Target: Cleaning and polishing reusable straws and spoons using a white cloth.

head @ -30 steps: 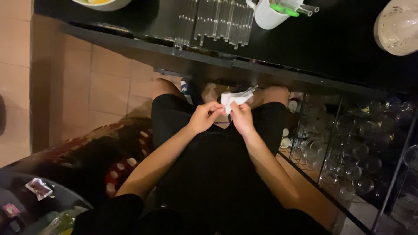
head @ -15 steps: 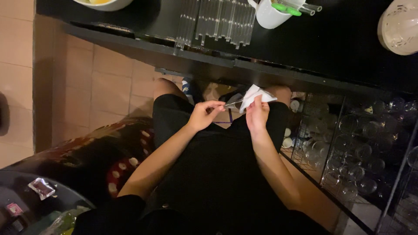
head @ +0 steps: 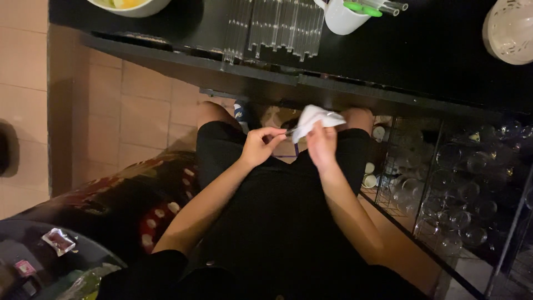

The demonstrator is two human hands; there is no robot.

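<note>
Wiping in progress, as I judge it. My right hand pinches a white cloth wrapped over one end of a thin utensil; my left hand grips the other end, fingers closed. Both sit over my lap, below the worktop's near edge. How much remains unwiped I cannot tell.

A: How many items are in my hands?
B: One white cloth and one thin utensil, partly hidden.

A: On the worktop?
B: One white mug, one bowl, one round pale lid, one clear rack. Glasses below: too many to count.
</note>
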